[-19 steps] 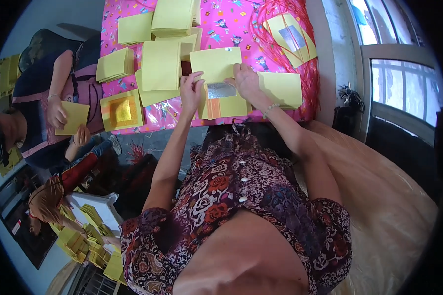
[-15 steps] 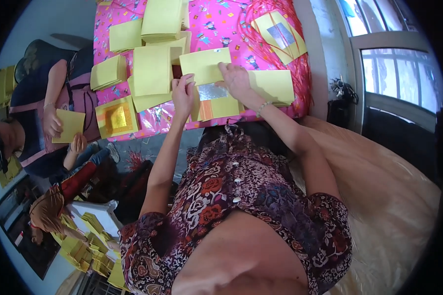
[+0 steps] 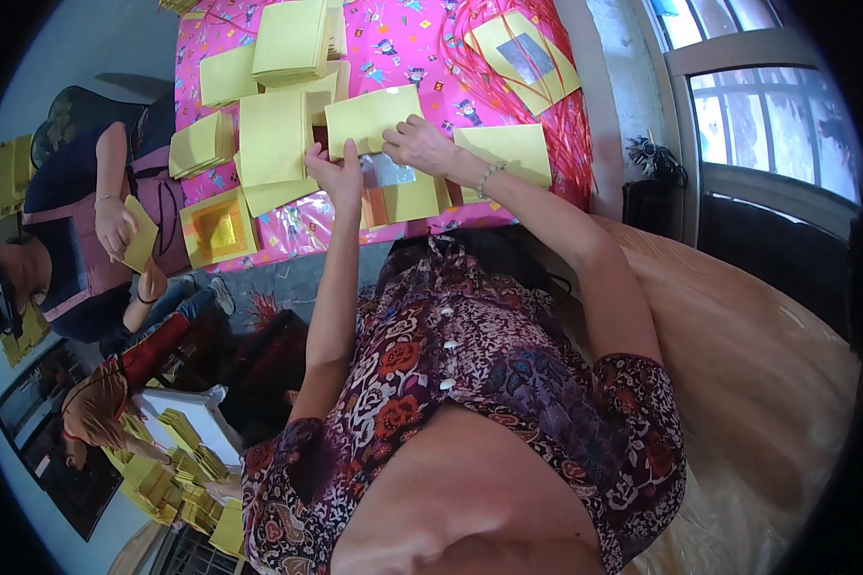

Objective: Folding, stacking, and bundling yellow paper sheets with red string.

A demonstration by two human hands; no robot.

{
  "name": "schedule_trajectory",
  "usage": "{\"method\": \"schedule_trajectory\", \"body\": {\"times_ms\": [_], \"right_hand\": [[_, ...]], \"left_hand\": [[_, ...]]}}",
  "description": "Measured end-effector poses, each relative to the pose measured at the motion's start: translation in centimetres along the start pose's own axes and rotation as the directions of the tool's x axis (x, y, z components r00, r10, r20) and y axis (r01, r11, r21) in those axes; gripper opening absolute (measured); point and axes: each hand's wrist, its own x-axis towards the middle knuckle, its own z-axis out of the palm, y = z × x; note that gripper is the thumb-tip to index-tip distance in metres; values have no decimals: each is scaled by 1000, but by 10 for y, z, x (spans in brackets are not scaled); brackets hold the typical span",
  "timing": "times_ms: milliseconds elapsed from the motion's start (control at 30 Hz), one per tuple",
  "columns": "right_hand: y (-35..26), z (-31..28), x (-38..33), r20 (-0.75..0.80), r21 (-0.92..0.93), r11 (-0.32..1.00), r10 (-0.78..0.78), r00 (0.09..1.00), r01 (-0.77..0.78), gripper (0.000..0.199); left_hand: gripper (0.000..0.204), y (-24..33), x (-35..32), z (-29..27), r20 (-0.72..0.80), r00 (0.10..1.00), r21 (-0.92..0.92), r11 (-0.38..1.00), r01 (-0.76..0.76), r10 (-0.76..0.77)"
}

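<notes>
Fingers bent, my right hand (image 3: 420,146) rested its tips by the lower right corner of a yellow sheet (image 3: 369,115) in the upper middle of the frame; whether they pinched it, I could not tell. My left hand (image 3: 336,175) was loosely spread at the sheet's lower left corner, thumb up against its lower edge and forefinger apart from the thumb.

Below that sheet, partly covered by it, lay another yellow piece (image 3: 412,203) with a silver patch (image 3: 385,171) and an orange strip (image 3: 374,205). My left hand and the sheet hid some of it. To the right, my wrist crossed in front of a plain yellow stack (image 3: 510,153). Left of my hands stood a thicker stack (image 3: 272,139), and another (image 3: 288,40) above it was cut off by the top edge.

Red strings (image 3: 581,134) ran down the right side of the pink table cover (image 3: 431,72), some across a silver-patched piece (image 3: 525,62) at upper right. At far left, a co-worker (image 3: 53,206) held a yellow sheet (image 3: 141,235). At lower left, a white surface (image 3: 199,422) bore yellow bundles (image 3: 153,484), too crowded to tell apart. At right, a black holder (image 3: 648,207) had dark cords (image 3: 657,163) at its top; its inside was too dark to make out.
</notes>
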Motion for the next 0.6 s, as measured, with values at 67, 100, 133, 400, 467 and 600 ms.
{"method": "schedule_trajectory", "body": {"times_ms": [67, 100, 133, 400, 467, 600], "right_hand": [[1, -3, 6, -69, -1, 1000, 0, 998, 0, 13], [2, -5, 5, -65, 1, 1000, 0, 998, 0, 13], [3, -9, 5, -60, 56, 995, 89, 994, -86, 15], [20, -59, -38, 228, 877, 44, 839, 494, -479, 63], [27, -61, -71, 398, 831, -132, 820, 413, -540, 61], [24, -49, -128, 360, 793, -101, 873, 329, -601, 52]], "left_hand": [[58, -9, 7, 6, -34, 991, -172, 977, 125, -132], [58, -5, 6, 9, -38, 977, -240, 951, 195, -209], [58, 4, 5, 12, -18, 956, -372, 890, 266, -293], [49, 71, -24, 18, 301, 927, -544, 758, 361, -225], [49, 77, -43, 29, 430, 872, -497, 745, 444, -233], [48, 57, -76, 48, 545, 811, -217, 898, 382, -213]]}}
